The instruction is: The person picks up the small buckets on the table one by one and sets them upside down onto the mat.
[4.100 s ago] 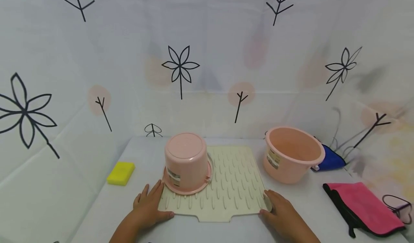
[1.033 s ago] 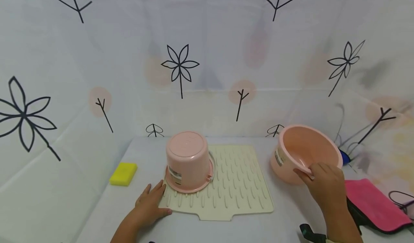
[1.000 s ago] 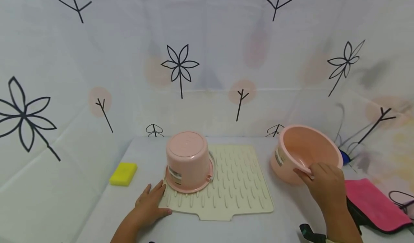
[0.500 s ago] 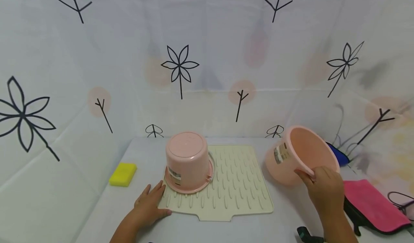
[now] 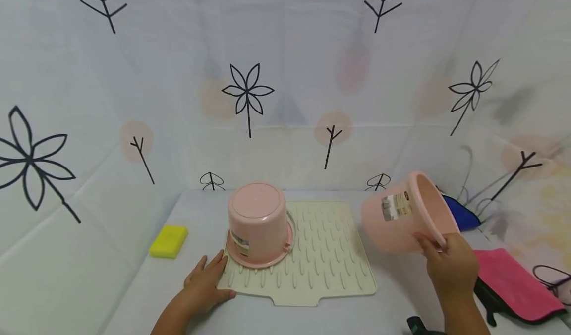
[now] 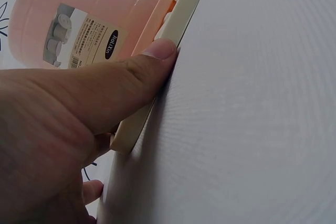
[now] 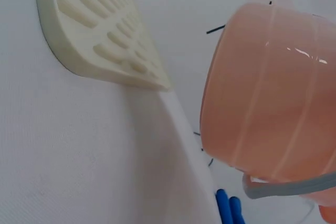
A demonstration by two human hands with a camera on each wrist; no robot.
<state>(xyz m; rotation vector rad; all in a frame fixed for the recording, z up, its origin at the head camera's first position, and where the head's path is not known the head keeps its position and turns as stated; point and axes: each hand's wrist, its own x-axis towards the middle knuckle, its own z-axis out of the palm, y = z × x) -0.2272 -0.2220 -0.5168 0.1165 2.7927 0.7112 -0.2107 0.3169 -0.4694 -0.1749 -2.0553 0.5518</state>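
Note:
My right hand (image 5: 452, 265) grips the rim of a pink bucket (image 5: 383, 231), thumb outside the wall. The bucket is tipped with its mouth to the right and seems lifted off the table; its label faces forward. In the right wrist view the bucket's wall (image 7: 273, 93) and grey handle (image 7: 294, 187) show, but not the hand. A second pink bucket (image 5: 256, 221) stands upside down on the left part of a cream ridged drying mat (image 5: 330, 260). At the mat's front left corner rests my left hand (image 5: 205, 283), its thumb (image 6: 131, 80) straight against the front edge.
A yellow sponge (image 5: 168, 242) lies left of the mat. To the right are a pink cloth item with black trim (image 5: 517, 285) and a blue item (image 5: 461, 213) behind the bucket. A dark object (image 5: 417, 325) shows at the front edge, beside my right wrist.
My right hand left the mat's right edge and took the bucket's rim. Over the last second the bucket has tilted further, its mouth turning right. My left hand stays at the mat's corner.

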